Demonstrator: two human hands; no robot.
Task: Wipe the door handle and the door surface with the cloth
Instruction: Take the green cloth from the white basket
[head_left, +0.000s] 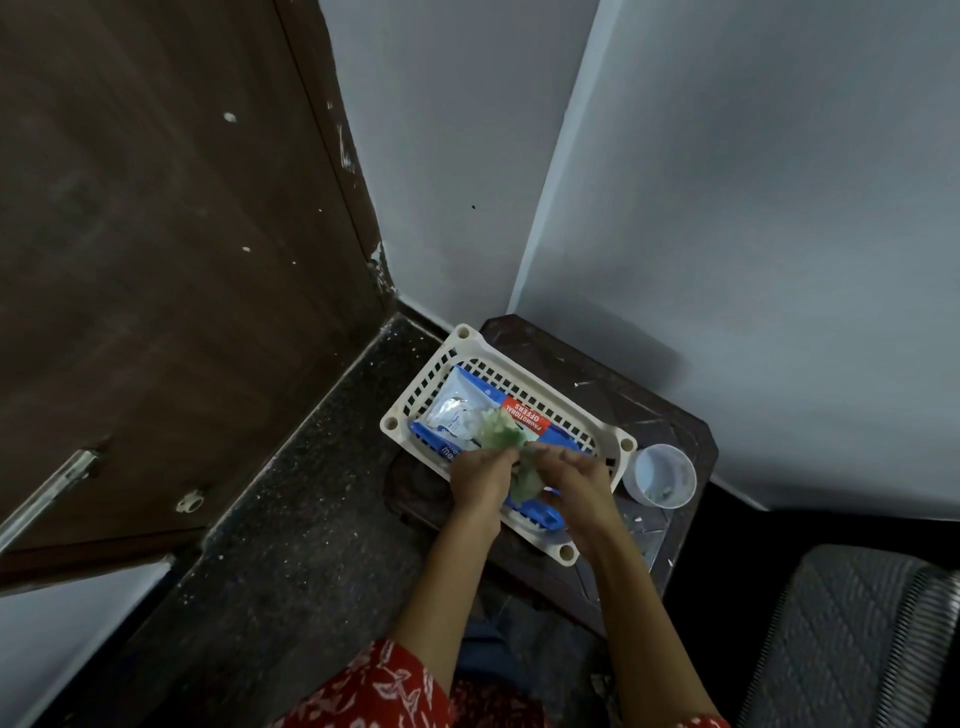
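Both hands, left hand (480, 475) and right hand (574, 480), grip cloth (501, 439) over basket (519, 358) on dark stool (597, 374); brown door (156, 260) left

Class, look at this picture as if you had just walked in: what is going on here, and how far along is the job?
A person stands over a white basket on a small dark table in a corner. Both hands, left hand and right hand, hold a pale green cloth above packets lying in the basket. A plastic cup stands beside the basket. The brown door is to the left, untouched; wiping has not begun.
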